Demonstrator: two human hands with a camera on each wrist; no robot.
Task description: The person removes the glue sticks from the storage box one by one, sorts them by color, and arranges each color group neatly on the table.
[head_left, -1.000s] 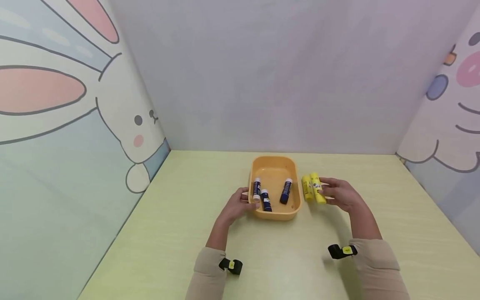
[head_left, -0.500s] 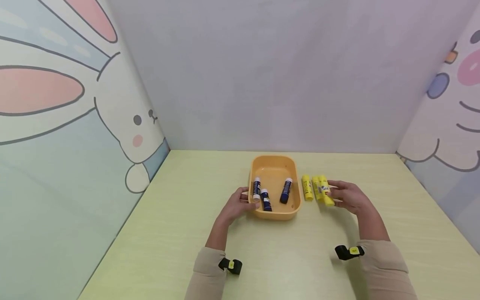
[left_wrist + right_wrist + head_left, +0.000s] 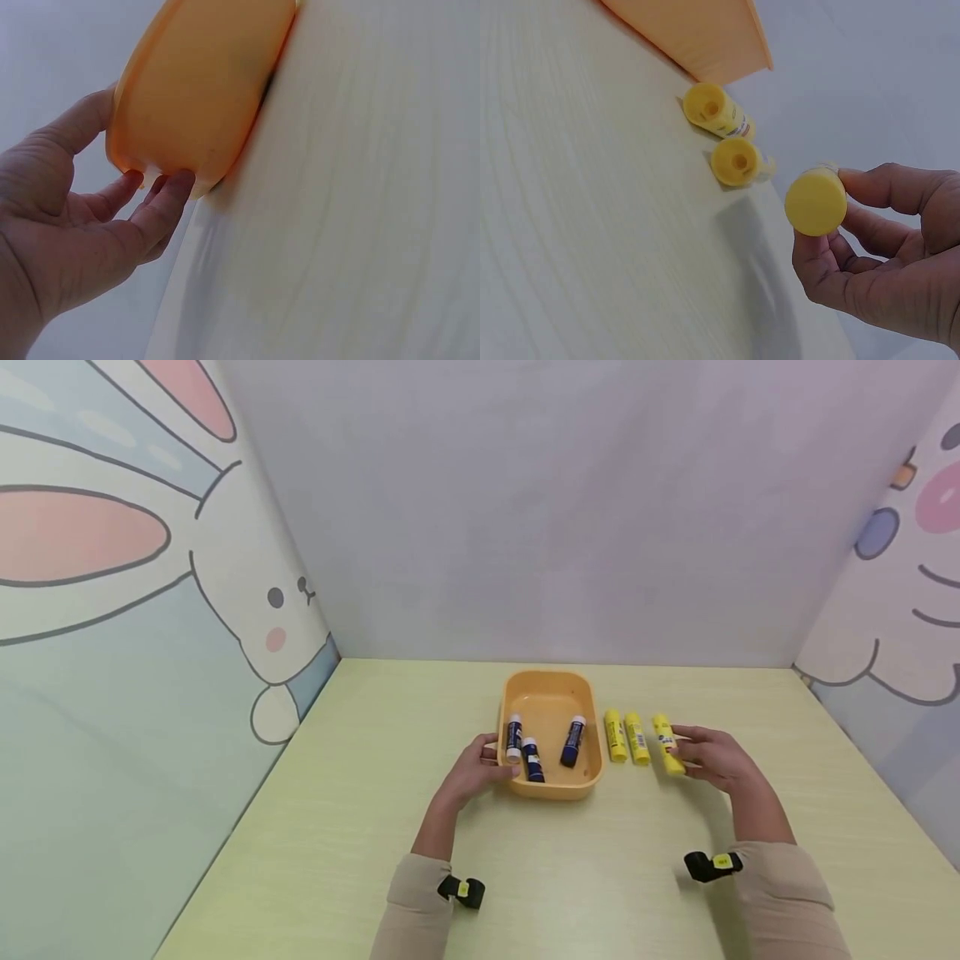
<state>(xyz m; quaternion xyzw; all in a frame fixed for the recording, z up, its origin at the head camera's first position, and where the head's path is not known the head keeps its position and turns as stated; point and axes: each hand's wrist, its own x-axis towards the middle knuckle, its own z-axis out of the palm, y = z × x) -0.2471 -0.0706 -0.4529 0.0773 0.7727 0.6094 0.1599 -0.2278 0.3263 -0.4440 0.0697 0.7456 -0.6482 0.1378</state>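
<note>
An orange plastic box (image 3: pixel 551 792) stands on the table, with three dark blue and white glue sticks (image 3: pixel 573 742) lying in it. My left hand (image 3: pixel 474 770) grips its near left corner, thumb at the rim and fingertips against the outer wall (image 3: pixel 202 97). To the right of the box, two yellow glue sticks (image 3: pixel 615 735) (image 3: pixel 637 739) lie side by side, slightly apart. My right hand (image 3: pixel 716 758) pinches a third yellow glue stick (image 3: pixel 816 202) between thumb and fingers. In the right wrist view it hangs above the tabletop, its round end facing the camera.
The pale yellow-green table (image 3: pixel 337 793) reaches back to a plain light wall (image 3: pixel 540 527). Side walls with cartoon animal drawings (image 3: pixel 247 602) border it left and right. Each sleeve carries a black strap (image 3: pixel 461 891) at the wrist.
My right hand has moved right with one yellow glue stick, leaving another lying beside the first on the table. The left hand and the box have stayed in place.
</note>
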